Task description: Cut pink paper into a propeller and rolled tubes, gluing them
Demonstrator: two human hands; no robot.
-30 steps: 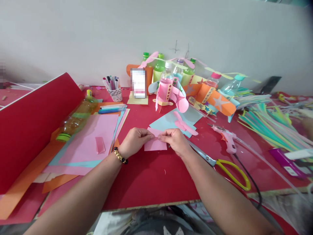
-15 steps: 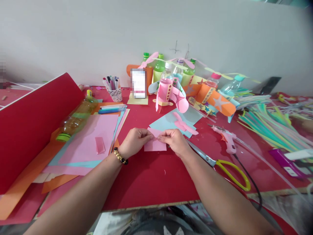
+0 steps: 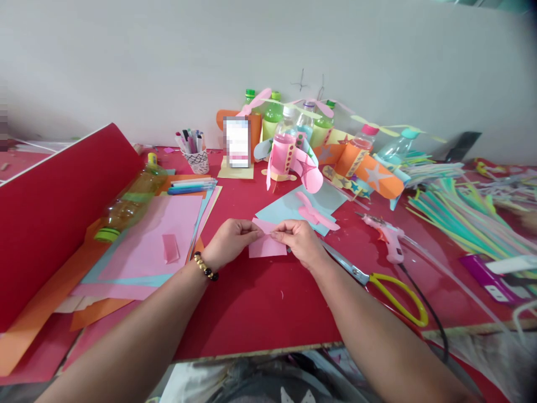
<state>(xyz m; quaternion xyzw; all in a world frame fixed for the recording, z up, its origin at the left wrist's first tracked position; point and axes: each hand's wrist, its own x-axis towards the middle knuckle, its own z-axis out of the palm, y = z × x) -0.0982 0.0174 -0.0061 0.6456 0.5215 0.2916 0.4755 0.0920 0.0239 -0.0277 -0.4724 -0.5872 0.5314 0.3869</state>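
Observation:
A small piece of pink paper (image 3: 267,247) is held between my two hands, just above or on the red table. My left hand (image 3: 235,240) pinches its left side, fingertips near the middle. From the other side my right hand (image 3: 298,240) pinches it too, thumb and fingers pressed together. The fingertips of both hands almost meet over the paper. Behind my right hand lies a pink paper propeller (image 3: 315,212) on a light blue sheet (image 3: 277,208). Scissors with yellow handles (image 3: 396,294) rest beside my right forearm.
Stacked coloured paper (image 3: 146,246) and a plastic bottle (image 3: 128,207) lie left, by a red board (image 3: 71,218). A pen cup (image 3: 197,162), a phone (image 3: 237,143) and decorated bottles (image 3: 283,151) stand behind. A pink glue gun (image 3: 391,240) and coloured strips (image 3: 461,212) are right.
The pink paper has tilted slightly and shifted a little to the right between my fingers. Both hands keep their pinch in nearly the same place.

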